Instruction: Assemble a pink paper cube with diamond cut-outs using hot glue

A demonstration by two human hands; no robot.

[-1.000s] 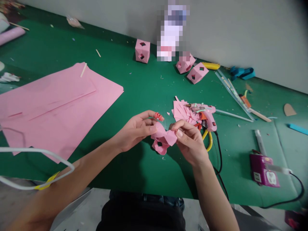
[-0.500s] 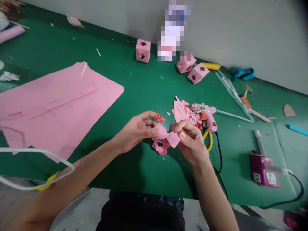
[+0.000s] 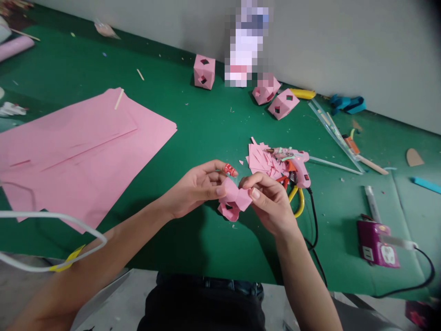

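Paper piece (image 3: 243,199), pink and folded, is pinched between the left hand (image 3: 196,187) and right hand (image 3: 275,204) over the green table (image 3: 172,253), where light, even pressure should align edges without crushing its thin faces.

left hand (image 3: 201,186), right hand (image 3: 270,198) in facing pinches

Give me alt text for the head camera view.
Two bare hands, left and right, pinch a partly folded pink paper piece above a green table. Nearby lie a pink glue gun, paper scraps and three pink paper shapes.
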